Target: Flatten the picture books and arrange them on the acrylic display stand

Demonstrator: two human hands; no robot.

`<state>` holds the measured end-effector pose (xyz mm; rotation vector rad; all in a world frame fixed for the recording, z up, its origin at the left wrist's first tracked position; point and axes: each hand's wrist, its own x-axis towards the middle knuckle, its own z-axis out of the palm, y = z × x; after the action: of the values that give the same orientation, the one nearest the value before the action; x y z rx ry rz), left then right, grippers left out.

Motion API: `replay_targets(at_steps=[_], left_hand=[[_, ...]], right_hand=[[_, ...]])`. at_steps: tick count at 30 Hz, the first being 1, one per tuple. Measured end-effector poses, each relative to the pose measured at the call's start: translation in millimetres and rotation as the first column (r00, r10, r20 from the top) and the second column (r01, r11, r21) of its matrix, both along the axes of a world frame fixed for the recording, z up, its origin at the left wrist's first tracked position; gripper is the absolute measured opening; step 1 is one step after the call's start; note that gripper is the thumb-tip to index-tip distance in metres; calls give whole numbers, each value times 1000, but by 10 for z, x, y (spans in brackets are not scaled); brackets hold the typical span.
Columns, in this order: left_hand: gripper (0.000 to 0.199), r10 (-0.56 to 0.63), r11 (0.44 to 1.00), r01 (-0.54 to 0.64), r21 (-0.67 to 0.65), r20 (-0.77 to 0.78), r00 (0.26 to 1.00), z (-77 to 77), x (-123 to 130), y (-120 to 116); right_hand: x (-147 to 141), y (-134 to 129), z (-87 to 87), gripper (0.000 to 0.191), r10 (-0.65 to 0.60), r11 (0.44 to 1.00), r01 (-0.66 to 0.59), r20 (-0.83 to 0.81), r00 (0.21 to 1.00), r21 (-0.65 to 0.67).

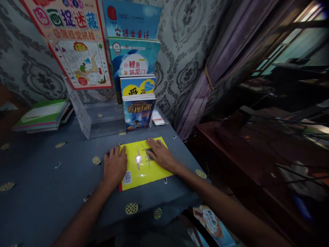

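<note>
A yellow book [141, 176] lies on the blue-grey tablecloth, its barcode side up with a red strip at the lower left corner. My left hand [116, 165] rests along its left edge, thumb on the cover and fingers lying beside it. Across the upper right part of the same cover, my right hand [159, 154] lies with its fingers stretched out. Neither hand is wrapped round anything. Just behind the book stands a dark blue book [138, 115] with gold lettering, its title upside down.
Behind it, several books rise in steps, including a yellow-and-blue book [137, 85] and a teal book [135, 56]. A clear rack [102, 120] holds a red-bordered picture book [79, 48]. Stacked books [42, 115] lie left; a purple curtain [200, 89] and dark red furniture [231, 144] are right.
</note>
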<state>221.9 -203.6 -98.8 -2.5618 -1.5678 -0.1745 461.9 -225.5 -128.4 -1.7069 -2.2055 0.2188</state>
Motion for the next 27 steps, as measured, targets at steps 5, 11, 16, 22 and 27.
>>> replay_targets(at_steps=[5,11,16,22,27], left_hand=[[44,16,1000,-16,-14,18,1000,-21,39,-42],[46,-10,998,21,-64,171,985,-50,-95,128],[46,-30,966,161,-201,532,846,-16,-356,539],[50,69,912,229,-340,678,732,-63,-492,765],[43,40,923,254,-290,728,685,-143,-517,698]], right_hand=[[332,78,-75,51,-6,999,5,22,1000,44],[515,194,-59,54,57,998,-57,32,998,-1],[457,190,5,49,75,997,-76,87,993,6],[-178,241,194,42,479,877,-480,-22,877,-17],[-695,171,285,38,713,697,-717,-89,695,-12]])
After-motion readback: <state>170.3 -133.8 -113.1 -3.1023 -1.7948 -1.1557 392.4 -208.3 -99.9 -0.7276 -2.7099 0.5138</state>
